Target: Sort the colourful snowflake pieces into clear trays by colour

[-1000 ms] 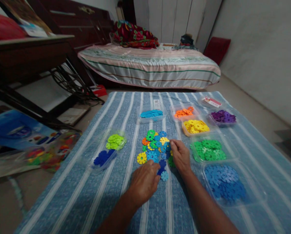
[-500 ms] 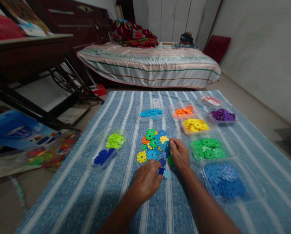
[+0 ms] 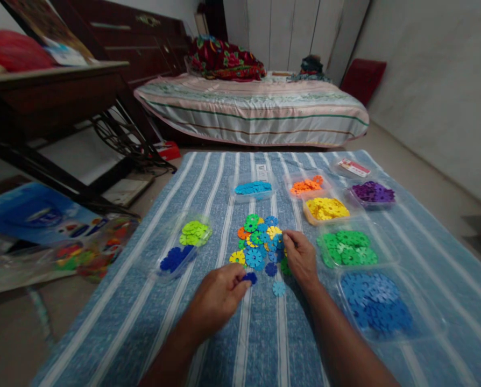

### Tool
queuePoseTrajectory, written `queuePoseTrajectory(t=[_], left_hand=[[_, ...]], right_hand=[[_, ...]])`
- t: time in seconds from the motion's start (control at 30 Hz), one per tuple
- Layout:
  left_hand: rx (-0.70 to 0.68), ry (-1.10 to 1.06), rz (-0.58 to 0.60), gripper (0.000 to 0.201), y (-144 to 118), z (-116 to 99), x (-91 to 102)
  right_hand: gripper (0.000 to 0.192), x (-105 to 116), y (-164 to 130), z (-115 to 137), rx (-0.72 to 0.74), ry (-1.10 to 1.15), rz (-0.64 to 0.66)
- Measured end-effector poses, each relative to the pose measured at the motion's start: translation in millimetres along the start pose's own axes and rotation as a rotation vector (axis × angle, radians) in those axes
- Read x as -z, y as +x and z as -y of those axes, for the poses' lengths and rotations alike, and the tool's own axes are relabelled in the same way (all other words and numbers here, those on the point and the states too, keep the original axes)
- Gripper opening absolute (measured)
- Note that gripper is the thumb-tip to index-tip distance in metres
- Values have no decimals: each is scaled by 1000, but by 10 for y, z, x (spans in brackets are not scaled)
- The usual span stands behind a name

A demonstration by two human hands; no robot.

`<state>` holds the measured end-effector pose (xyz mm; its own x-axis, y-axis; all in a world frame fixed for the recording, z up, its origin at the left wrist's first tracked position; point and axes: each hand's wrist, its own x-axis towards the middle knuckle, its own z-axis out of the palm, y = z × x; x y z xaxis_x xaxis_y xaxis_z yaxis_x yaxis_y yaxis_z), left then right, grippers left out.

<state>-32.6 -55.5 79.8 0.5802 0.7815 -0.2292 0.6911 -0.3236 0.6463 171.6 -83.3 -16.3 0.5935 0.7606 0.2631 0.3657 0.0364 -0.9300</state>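
Between the thumb and fingers of my left hand (image 3: 221, 293) is a dark blue notched plastic disc (image 3: 250, 278), held just in front of the mixed pile. My right hand (image 3: 301, 255) rests at the right edge of that pile of mixed discs (image 3: 260, 239), fingers curled together; whatever they pinch is hidden. A lone light blue disc (image 3: 278, 288) lies on the cloth between my hands. To the left, a clear tray (image 3: 154, 275) holds dark blue discs (image 3: 176, 259) and lime green discs (image 3: 195, 233).
On the striped cloth (image 3: 208, 322) stand clear boxes of sky blue discs (image 3: 252, 187), orange discs (image 3: 306, 185), yellow discs (image 3: 327, 208), purple discs (image 3: 373, 192), green discs (image 3: 351, 247) and blue discs (image 3: 375, 301). A bed (image 3: 256, 110) is beyond, a sewing-machine table (image 3: 55, 88) at left.
My left hand has moved left with the dark blue disc, lifting it from beside the light blue one. My right hand stays at the pile. The whole view has shifted slightly.
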Motion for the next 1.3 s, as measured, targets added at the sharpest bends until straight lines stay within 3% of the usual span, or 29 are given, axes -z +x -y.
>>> queuePoseTrajectory(t=[0.17,0.27,0.43,0.57,0.63,0.77,0.87,0.97,1.13,1.3], left_hand=[[217,255,-243,22,-125,182,737],[328,427,-268,23,-129,311,1030],[401,574,-133,19,-43,475,1126],[524,657,-242,21,-41,493,1158],[521,654,-321,25,-66,471,1159],[301,498,-301,27,-73,346,961],[76,362,-152,28,1,170,627],[-65,384,34,27,134,-42,236],[-66,488,139,22,345,-321,-273],[-27,527,132,23,407,-399,-445]], right_hand=[[29,-5,-10,-18,-5,6,-4],[28,-5,-11,-20,3,2,-2],[29,-3,-7,-12,4,1,2],[28,-1,-5,6,9,2,-2],[27,0,-4,13,16,1,-4],[26,-1,-2,14,26,-2,-7],[27,-2,-1,10,23,0,-5],[28,-1,-1,5,18,4,1],[31,-3,2,-8,-12,6,1],[30,-3,7,-7,-3,9,-1]])
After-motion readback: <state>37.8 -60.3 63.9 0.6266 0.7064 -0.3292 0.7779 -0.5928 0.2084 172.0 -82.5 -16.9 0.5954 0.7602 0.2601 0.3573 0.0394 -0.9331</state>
